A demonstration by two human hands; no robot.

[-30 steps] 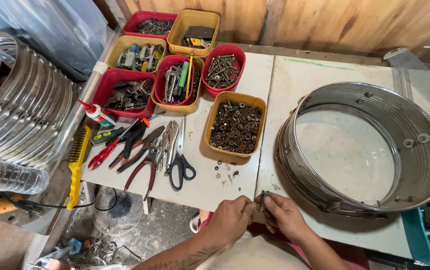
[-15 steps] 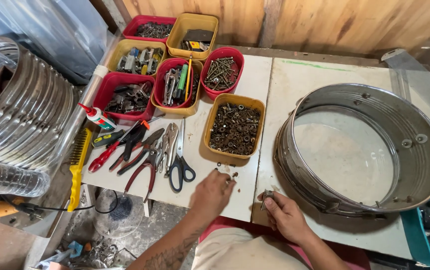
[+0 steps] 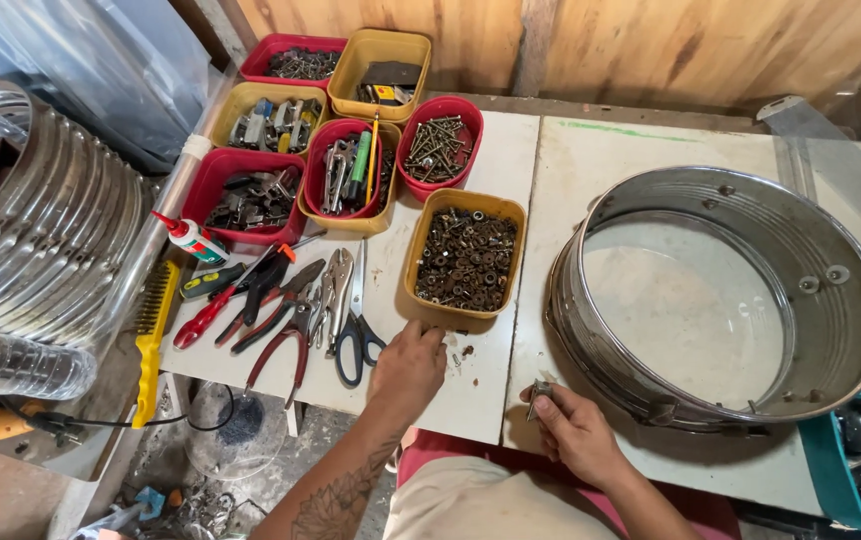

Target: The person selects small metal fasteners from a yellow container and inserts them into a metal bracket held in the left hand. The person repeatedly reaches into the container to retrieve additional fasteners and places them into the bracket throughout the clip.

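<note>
Meanwhile left hand (image 3: 409, 362) curls over loose rusty nuts (image 3: 461, 352); right hand (image 3: 579, 432) pinches a metal bolt (image 3: 537, 391).

Red and yellow bins (image 3: 251, 190), a silver metal hoop (image 3: 721, 300), a yellow brush (image 3: 151, 330), red-handled pliers (image 3: 281, 340).

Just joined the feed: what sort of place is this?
Likely a home workshop: trays of rusty nuts and screws, pliers on a white bench, a metal drum shell against plank walls.
</note>
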